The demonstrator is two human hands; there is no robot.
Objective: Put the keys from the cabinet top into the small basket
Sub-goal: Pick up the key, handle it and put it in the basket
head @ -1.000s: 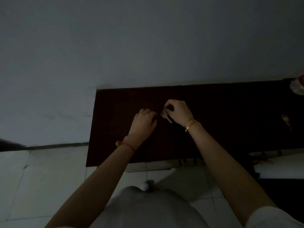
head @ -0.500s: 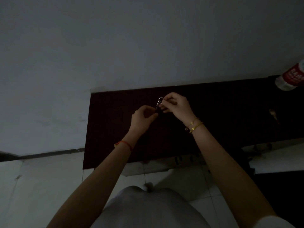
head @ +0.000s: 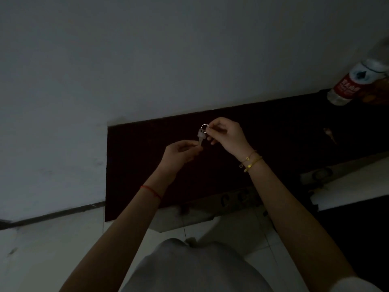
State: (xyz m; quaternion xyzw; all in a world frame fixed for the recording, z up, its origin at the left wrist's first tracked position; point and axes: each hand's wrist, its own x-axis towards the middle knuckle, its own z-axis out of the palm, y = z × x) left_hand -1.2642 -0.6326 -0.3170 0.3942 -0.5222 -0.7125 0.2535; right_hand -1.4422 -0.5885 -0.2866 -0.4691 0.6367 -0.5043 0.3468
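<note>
Two hands on the keys (head: 201,135), lifted above the dark cabinet top (head: 273,131): right hand (head: 226,133) pinches the ring, left hand (head: 179,152) the blade. Light, rigid, jangly; ring's probably the safest hold.

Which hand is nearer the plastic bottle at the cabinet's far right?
Right. The right hand, pinching the key ring, is closer to the plastic bottle; the left hand sits farther left, holding the key.

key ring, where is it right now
In the head view the key ring is pinched in the right hand, raised above the dark cabinet top; its key reaches the left hand.
</note>
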